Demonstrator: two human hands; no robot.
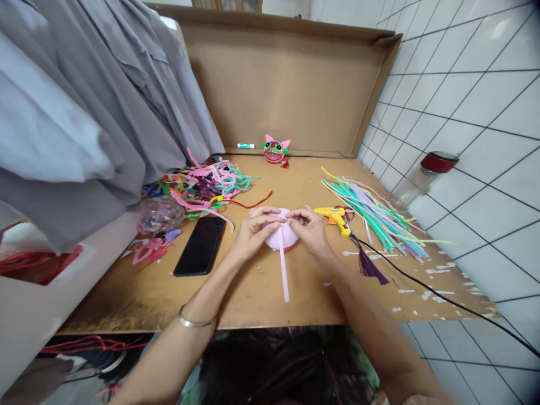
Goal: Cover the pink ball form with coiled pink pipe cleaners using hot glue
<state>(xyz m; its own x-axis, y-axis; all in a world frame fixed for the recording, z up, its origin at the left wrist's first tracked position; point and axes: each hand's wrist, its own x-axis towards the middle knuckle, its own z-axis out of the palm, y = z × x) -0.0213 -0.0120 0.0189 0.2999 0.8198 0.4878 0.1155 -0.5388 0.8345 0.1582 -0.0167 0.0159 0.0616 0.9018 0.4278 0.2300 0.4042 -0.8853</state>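
In the middle of the table sits a pale lilac dome (277,241), ridged like coiled pipe cleaner, with pink along its lower edge. A pale lilac pipe cleaner (283,270) hangs from its top and trails toward me. My left hand (258,229) is closed at the dome's top left, thumb and fingers pinching the upper part of the pipe cleaner. From the other side, my right hand (307,228) pinches the same strip, its fingertips nearly meeting the left ones. The fingers partly cover the dome's top. A yellow glue gun (335,216) lies just right of my right hand.
Pipe cleaners lie in a bundle (375,211) at right and a tangled heap (211,183) at left. A black phone (199,246) rests near my left forearm. A purple tassel (369,261) lies by the glue gun's cable. A cat-faced figure (275,149) stands before the cardboard wall (278,90).
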